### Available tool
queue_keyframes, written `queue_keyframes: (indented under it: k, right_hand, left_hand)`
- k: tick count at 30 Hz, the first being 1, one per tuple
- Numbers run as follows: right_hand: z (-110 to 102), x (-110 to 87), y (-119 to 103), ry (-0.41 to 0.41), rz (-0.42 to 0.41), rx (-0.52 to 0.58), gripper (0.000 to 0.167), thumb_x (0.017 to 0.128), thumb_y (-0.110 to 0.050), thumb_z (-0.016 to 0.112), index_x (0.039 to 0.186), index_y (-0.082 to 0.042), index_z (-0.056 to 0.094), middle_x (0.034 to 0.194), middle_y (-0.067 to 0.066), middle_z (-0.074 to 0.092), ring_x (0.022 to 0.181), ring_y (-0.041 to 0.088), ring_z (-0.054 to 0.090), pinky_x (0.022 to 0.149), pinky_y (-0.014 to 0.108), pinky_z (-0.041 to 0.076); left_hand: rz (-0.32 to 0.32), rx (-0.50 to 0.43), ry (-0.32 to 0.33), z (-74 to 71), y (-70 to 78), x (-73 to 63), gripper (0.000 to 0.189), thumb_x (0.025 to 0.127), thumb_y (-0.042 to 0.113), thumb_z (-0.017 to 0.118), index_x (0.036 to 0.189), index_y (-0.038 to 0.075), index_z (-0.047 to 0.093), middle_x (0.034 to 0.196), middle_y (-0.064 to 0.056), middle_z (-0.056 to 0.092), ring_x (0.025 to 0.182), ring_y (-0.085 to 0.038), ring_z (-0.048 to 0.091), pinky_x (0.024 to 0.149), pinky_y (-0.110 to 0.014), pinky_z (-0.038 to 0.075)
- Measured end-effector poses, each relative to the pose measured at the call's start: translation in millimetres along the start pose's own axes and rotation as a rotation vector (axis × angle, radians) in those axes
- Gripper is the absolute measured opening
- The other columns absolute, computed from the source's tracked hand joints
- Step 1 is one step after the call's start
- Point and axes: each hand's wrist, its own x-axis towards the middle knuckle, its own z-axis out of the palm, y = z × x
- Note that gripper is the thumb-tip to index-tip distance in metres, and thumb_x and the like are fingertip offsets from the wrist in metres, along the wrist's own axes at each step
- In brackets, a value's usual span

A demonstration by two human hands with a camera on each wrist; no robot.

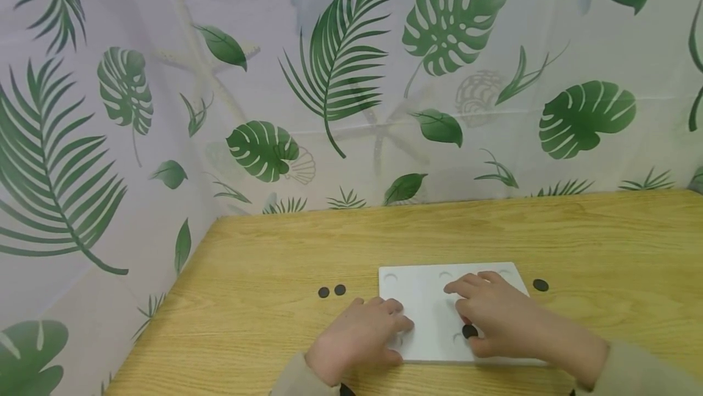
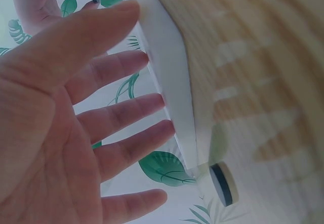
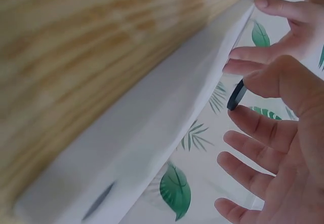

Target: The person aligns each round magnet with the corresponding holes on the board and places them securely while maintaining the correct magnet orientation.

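Note:
A white rectangular board with shallow round recesses lies on the table. Over its left side, my left hand spreads its fingers, and the fingertips rest on the board in the left wrist view. My right hand is above the board's right half. It pinches a small black disc between thumb and index finger, the other fingers held out loosely. In the right wrist view the pinched disc is tilted, close over the board's face.
Two black discs lie side by side on the wooden table, left of the board. Another black disc lies just beyond the board's right edge. A leaf-patterned cloth hangs behind the table and along its left side.

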Motion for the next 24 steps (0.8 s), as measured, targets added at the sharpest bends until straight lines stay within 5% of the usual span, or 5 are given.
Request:
queue_keyframes:
  k: [14,24]
  right_hand:
    - [3.0,10.6,-15.1,-0.079,0.011,0.04,0.024,0.066,-0.02,0.076,0.055,-0.02,0.054,0.116,0.008,0.063,0.112,0.029,0.054,0.093,0.055,0.04]
    - [9.9,9.6,-15.8,-0.077,-0.045,-0.065,0.023,0.064,-0.027,0.078,0.058,-0.018,0.058,0.111,0.005,0.063,0.106,0.025,0.056,0.088,0.051,0.044]
  left_hand:
    - [-0.003,-0.009,-0.009,-1.1,0.3,-0.5,0.043,0.078,0.04,0.075,0.118,0.032,0.064,0.126,0.011,0.056,0.111,-0.011,0.053,0.092,-0.04,0.046]
    - [-0.007,-0.014,-0.013,-1.6,0.4,0.1,0.043,0.078,0.04,0.075,0.119,0.032,0.064,0.126,0.011,0.056,0.112,-0.01,0.052,0.093,-0.041,0.045]
